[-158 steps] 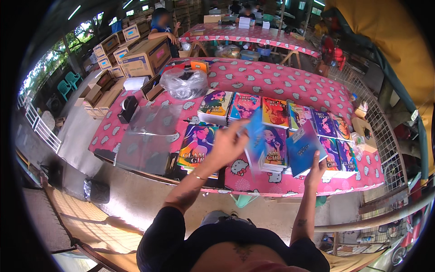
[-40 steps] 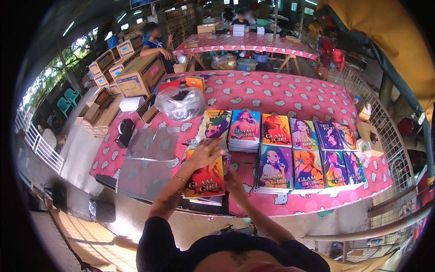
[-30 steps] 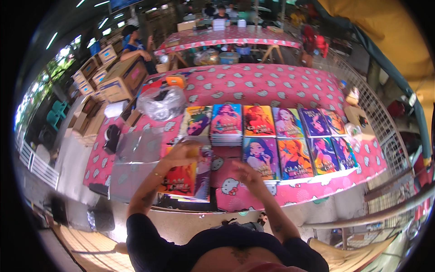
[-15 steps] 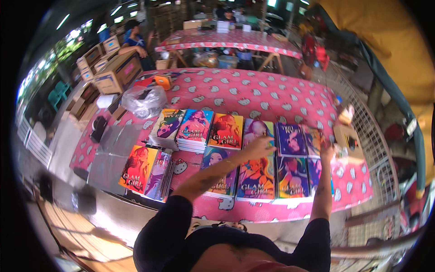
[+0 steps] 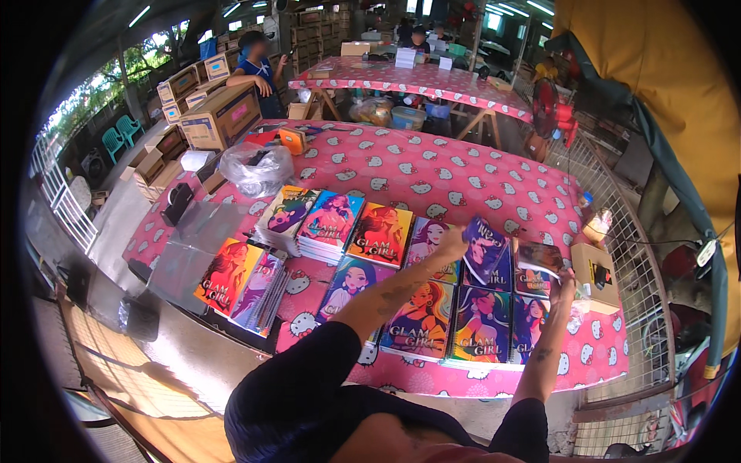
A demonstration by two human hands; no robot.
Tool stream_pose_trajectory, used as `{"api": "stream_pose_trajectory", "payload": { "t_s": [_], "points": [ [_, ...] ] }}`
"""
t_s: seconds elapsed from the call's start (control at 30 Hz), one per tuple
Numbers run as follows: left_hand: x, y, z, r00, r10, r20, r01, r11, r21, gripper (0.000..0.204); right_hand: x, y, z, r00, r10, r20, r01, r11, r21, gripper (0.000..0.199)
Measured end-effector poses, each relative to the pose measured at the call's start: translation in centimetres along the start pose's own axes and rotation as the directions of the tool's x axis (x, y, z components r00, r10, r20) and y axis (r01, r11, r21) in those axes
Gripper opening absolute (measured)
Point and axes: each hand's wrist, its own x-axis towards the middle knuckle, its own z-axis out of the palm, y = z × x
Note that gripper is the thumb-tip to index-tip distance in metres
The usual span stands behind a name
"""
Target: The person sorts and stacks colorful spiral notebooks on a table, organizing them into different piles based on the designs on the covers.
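Spiral notebooks with illustrated covers lie in rows on the pink table. My left hand pinches the upper left edge of a purple notebook, which is tilted. My right hand is closed on the right edge of another notebook; its upper part looks raised and catches glare. Nearer me are a notebook with a green and purple cover and an orange-haired one. A pink-haired cover is partly behind my left wrist. Further left stand a red and yellow notebook and a blue one on a stack.
A clear plastic bag and an orange case are toward the far left. At the right edge stands an open cardboard box. More notebooks lie at the left. A person leans on a large carton.
My left hand has moved right from the pink-haired notebook to the purple one, whose edge has come up. My right hand now grips the notebook at the far right. The view has shifted.
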Motion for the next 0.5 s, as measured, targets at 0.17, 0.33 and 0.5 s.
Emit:
{"api": "stream_pose_trajectory", "payload": {
  "t_s": [0.17, 0.33, 0.5],
  "points": [
    [-4.9, 5.1, -13.9, 0.832, 0.437, -0.341, -0.465, 0.885, -0.001, 0.037, -13.8, -1.0, 10.2, 0.914, 0.127, 0.386, -0.161, 0.985, 0.055, 0.072],
    [-11.4, 7.3, -29.0, 0.734, 0.32, -0.599, -0.511, 0.841, -0.177, 0.038, -23.1, 1.9, 16.0, 0.902, 0.079, 0.425, -0.14, 0.984, 0.113, 0.073],
    [-19.8, 6.6, -43.5, 0.807, 0.331, -0.489, -0.476, 0.855, -0.207, 0.036, -36.0, 6.1, 25.3, 0.741, 0.174, 0.648, -0.242, 0.97, 0.017, 0.071]
  ]
}}
